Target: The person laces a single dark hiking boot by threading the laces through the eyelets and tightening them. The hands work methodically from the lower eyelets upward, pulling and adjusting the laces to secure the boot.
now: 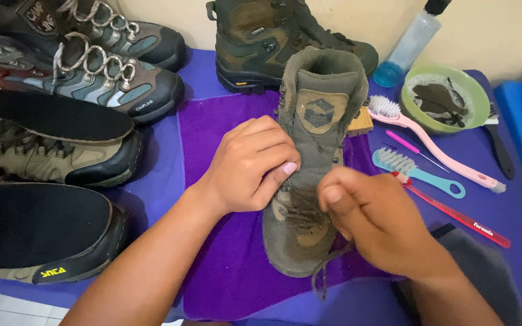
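Blue sheeting (170, 175) covers the work surface, which ends at a pale wall at the far side. At its centre lies a purple cloth (225, 265), and an olive-brown boot (312, 163) stands upright on that cloth, toe toward the near edge and collar toward the wall.

The left hand (252, 166) is closed against the left side of the boot, fingers curled over the lacing area and thumb pressed to the tongue. The right hand (376, 220) is closed at the lower lacing, pinching a dark lace (321, 271) whose loose end trails off the toe onto the cloth.

At the left side of the surface, five items are recorded: two grey-and-brown boots with pale laces (92, 66) at the far corner, a tan boot (49, 160) below them with a black insole (43, 115) lying across its top, and a black-soled boot (43, 232) lying nearest the viewer. A second olive boot (255, 42) stands just behind the one being handled.

To the right, a green bowl (475, 93) holds sudsy water and a dark item. A clear bottle with a blue base (409, 45) leans near the wall beside it. Between bowl and boot lie a pink brush (436, 151), a teal brush (418, 172), a red toothbrush (454, 214) and a thin pink pick (409, 147). A black-handled brush (501, 151) lies just right of the bowl. A wooden-backed brush (360, 121) is touching the boot's right side, partly hidden.
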